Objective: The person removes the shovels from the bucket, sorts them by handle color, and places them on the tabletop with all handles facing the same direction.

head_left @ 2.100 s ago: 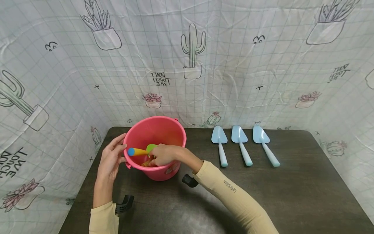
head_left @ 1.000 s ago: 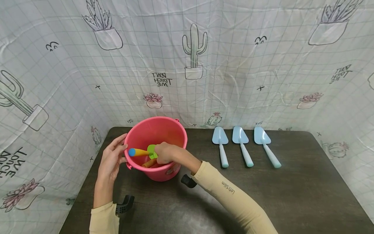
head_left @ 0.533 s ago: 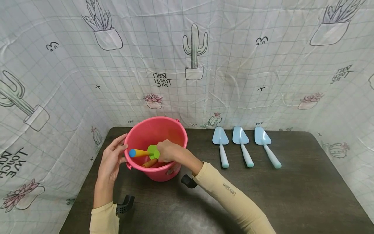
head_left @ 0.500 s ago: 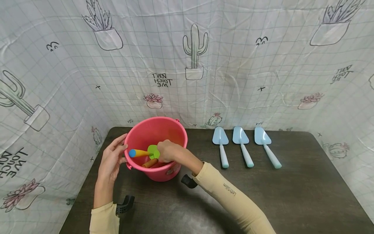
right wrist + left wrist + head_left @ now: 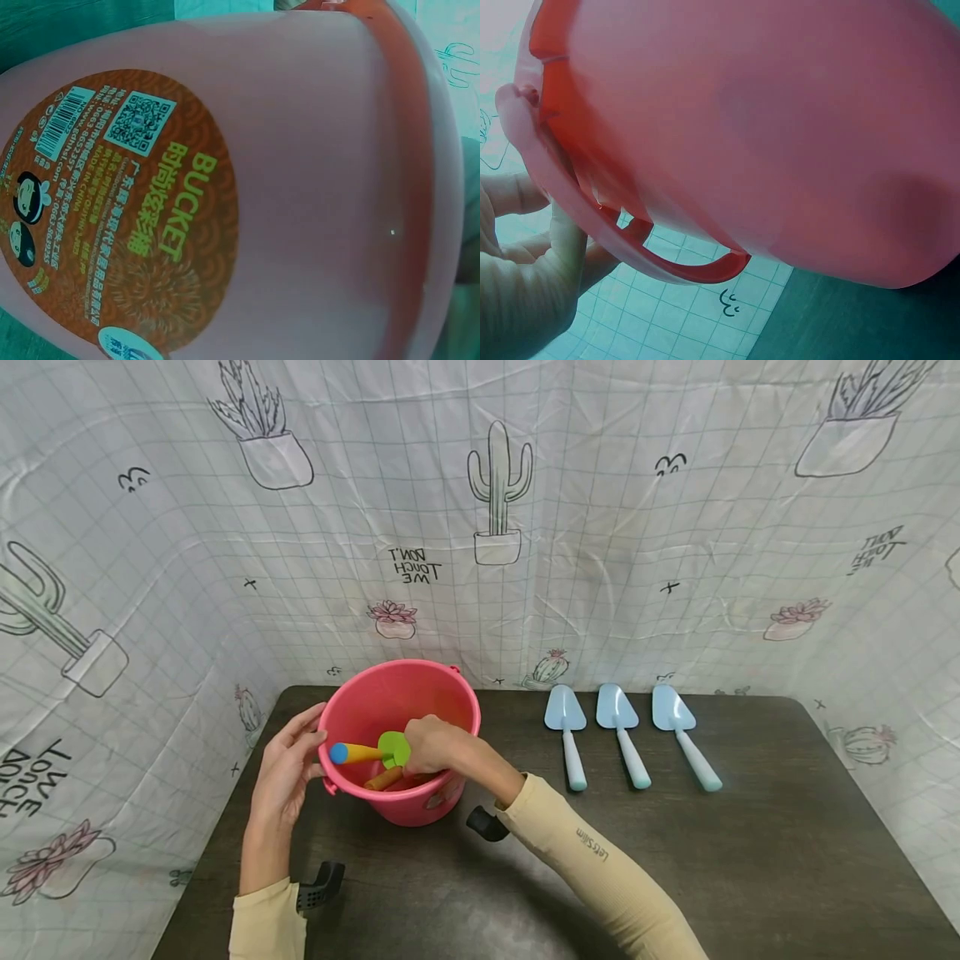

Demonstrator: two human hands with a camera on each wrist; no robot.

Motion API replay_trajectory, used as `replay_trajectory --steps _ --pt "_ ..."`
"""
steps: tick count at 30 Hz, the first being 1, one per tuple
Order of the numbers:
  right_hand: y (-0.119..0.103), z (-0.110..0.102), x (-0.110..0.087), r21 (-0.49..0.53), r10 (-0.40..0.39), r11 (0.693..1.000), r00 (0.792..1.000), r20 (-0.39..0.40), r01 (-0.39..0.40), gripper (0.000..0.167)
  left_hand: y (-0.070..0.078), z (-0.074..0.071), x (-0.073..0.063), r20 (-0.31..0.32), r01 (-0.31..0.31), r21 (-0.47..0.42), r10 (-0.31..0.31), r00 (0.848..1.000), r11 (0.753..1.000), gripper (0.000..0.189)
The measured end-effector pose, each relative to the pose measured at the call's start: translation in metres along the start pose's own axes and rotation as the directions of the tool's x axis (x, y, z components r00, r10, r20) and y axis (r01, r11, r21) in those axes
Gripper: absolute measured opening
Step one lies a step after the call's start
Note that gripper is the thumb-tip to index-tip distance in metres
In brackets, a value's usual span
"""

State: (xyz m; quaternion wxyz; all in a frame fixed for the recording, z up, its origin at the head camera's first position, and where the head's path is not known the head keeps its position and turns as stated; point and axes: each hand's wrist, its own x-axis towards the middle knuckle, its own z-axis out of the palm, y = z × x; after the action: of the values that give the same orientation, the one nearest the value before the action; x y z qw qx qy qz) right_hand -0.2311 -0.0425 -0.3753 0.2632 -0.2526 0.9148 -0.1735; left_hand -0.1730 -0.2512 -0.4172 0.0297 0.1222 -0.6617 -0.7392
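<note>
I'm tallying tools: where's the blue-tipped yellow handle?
In the head view, the blue-tipped yellow handle lies at left inside the pink bucket, between the left hand and right hand.

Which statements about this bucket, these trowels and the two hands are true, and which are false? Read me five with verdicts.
1. The left hand touches the pink bucket. True.
2. Four trowels lie on the table. False: three light-blue trowels lie on the table.
3. The right hand reaches into the pink bucket. True.
4. The blue-ended yellow handle is outside the pink bucket. False: the blue-ended yellow handle is in it.
5. The oval label bears the word BUCKET. True.
</note>
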Motion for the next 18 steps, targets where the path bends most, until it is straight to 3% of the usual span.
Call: replay_trajectory --steps 14,18 --pt "0.0015 -0.0013 -0.0032 0.040 -0.006 0.999 1.000 0.001 0.006 0.036 -0.0022 -0.0019 -0.0001 0.019 -0.027 -0.008 0.027 0.999 1.000 0.048" --pt "0.0023 -0.0005 -0.0038 0.046 -0.019 0.999 0.999 -0.030 0.020 0.037 -0.0024 -0.0019 0.0002 0.017 -0.027 -0.009 0.027 0.999 1.000 0.048"
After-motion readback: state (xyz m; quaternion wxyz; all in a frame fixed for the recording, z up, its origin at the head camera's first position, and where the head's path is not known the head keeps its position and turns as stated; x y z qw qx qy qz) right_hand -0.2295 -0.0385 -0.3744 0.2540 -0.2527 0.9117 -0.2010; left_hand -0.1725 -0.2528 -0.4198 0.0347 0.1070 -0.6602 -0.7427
